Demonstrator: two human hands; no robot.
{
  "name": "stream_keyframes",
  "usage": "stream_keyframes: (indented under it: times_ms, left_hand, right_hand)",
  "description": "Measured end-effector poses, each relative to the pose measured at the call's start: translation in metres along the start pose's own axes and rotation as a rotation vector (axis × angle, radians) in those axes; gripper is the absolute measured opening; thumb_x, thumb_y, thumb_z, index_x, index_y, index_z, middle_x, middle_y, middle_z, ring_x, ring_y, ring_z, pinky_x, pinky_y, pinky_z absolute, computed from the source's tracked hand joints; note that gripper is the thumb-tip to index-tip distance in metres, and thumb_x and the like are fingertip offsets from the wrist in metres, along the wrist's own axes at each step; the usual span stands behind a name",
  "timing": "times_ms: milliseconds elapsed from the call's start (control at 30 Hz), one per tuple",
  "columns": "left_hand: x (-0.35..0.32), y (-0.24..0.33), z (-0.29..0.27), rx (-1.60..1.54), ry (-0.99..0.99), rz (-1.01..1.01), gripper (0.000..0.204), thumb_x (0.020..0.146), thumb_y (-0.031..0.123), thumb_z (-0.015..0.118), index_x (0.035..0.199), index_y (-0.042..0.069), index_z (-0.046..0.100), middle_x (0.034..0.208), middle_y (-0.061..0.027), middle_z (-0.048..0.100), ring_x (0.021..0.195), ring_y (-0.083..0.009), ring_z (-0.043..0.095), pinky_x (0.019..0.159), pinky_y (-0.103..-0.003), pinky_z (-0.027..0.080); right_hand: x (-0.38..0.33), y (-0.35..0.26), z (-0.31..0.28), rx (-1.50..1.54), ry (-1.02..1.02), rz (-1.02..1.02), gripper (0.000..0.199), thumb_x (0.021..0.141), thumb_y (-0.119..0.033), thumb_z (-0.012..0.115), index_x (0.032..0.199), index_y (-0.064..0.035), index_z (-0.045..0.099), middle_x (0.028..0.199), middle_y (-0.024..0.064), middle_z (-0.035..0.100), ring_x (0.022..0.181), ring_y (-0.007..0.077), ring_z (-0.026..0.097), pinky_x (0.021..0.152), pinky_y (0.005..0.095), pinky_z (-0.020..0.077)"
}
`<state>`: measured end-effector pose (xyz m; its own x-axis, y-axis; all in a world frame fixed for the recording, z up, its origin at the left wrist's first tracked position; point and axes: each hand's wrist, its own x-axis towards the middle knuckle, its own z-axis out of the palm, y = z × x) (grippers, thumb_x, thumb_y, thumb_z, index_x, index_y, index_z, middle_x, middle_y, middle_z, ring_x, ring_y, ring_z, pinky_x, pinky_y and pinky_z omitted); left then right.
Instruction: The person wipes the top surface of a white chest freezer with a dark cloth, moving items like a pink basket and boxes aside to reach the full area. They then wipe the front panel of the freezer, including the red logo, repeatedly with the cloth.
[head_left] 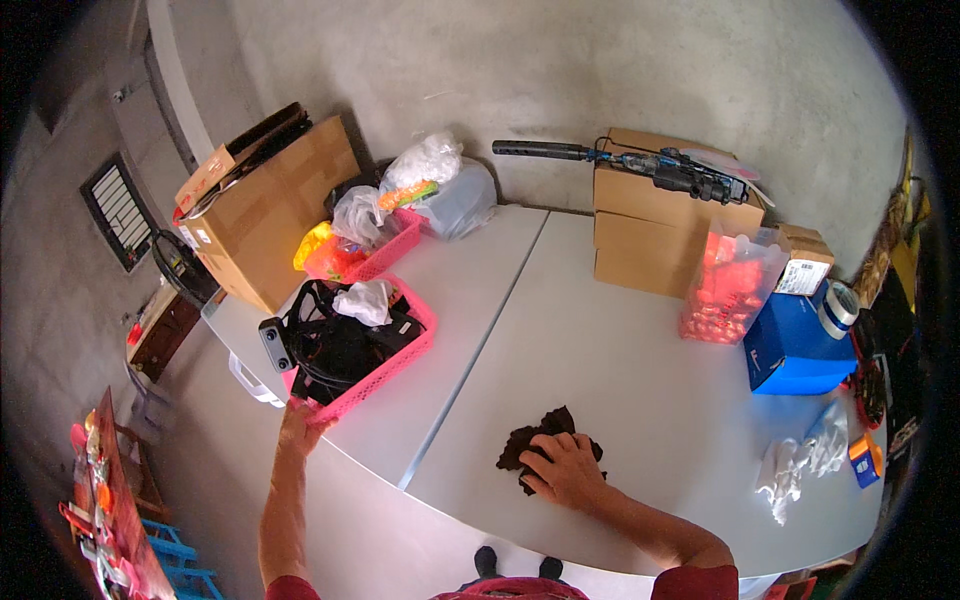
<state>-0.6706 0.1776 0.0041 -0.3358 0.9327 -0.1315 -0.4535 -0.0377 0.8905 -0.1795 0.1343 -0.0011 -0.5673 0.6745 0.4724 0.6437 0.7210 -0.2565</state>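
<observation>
Dark brown, crumpled cloth (545, 440) lies on the grey table (620, 350), and the right hand (568, 470) rests flat on its near part, fingers loosely spread over the folds; most of the cloth shows just beyond the fingertips and to their left. The left hand (298, 425) grips the near corner of a pink basket (395, 365) at the table's left edge, fingers curled on the rim; the basket, filled with black gear and a white bag, sits directly beyond that hand. A second pink basket (385, 250) stands farther beyond it. Far beyond the right hand are stacked cardboard boxes (650, 230); off to its right stand a blue box (795, 350) and a clear bag of orange pieces (725, 285).
</observation>
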Motion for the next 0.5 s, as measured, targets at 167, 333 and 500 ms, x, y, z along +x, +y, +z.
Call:
stream_keyframes:
  times_ms: [167, 333, 500]
  left_hand:
    - [0.003, -0.022, 0.039, -0.086, -0.114, -0.025, 0.028, 0.084, -0.003, 0.045, 0.106, 0.014, 0.045, 0.096, -0.0104, 0.054, 0.088, -0.0326, 0.057, 0.070, -0.061, 0.054]
    - [0.029, -0.061, 0.107, -0.082, -0.027, -0.091, 0.024, 0.081, -0.003, 0.048, 0.101, 0.010, 0.050, 0.087, -0.0113, 0.055, 0.085, -0.0321, 0.057, 0.076, -0.063, 0.050]
    - [0.068, -0.107, 0.174, -0.082, 0.015, -0.123, 0.025, 0.078, -0.001, 0.050, 0.100, 0.010, 0.046, 0.090, -0.0115, 0.050, 0.088, -0.0321, 0.054, 0.077, -0.060, 0.049]
  right_hand:
    - [0.001, 0.000, -0.003, 0.003, 0.016, -0.020, 0.032, 0.078, -0.029, 0.069, 0.107, -0.0175, 0.059, 0.113, 0.0054, 0.052, 0.101, 0.0252, 0.050, 0.083, 0.0469, 0.0381]
    - [0.002, 0.001, -0.002, 0.031, 0.004, -0.012, 0.033, 0.079, -0.030, 0.069, 0.108, -0.0170, 0.059, 0.114, 0.0053, 0.053, 0.102, 0.0253, 0.051, 0.085, 0.0471, 0.0383]
    - [0.000, 0.003, 0.002, 0.020, 0.030, 0.011, 0.035, 0.078, -0.030, 0.069, 0.109, -0.0171, 0.059, 0.114, 0.0050, 0.053, 0.103, 0.0251, 0.051, 0.085, 0.0464, 0.0390]
